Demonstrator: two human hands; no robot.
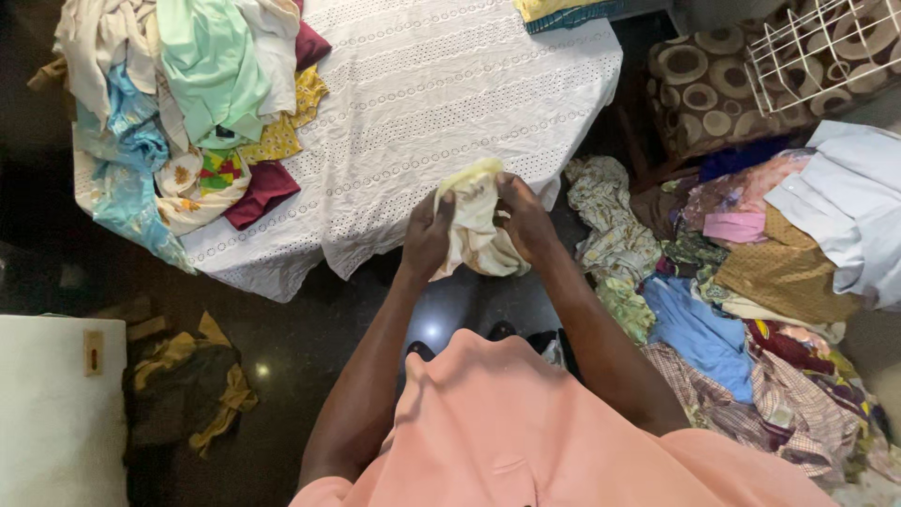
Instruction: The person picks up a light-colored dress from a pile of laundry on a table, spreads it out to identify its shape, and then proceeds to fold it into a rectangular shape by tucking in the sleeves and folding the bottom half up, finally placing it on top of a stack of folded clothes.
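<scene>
Both my hands hold a small cream and pale yellow cloth point(476, 221), bunched up in front of me just off the near edge of a table covered with a white eyelet cloth point(441, 103). My left hand point(427, 235) grips the cloth's left side with its fingers curled. My right hand point(524, 218) grips the right side. The bottom of the cloth hangs loose between my wrists.
A heap of mixed clothes point(192, 103) covers the table's left end. A bigger pile of coloured clothes point(741, 272) lies on the right. A white wire rack point(826, 47) rests on a brown patterned cushion. Dark garments point(183, 385) lie on the glossy floor beside a white block point(56, 413).
</scene>
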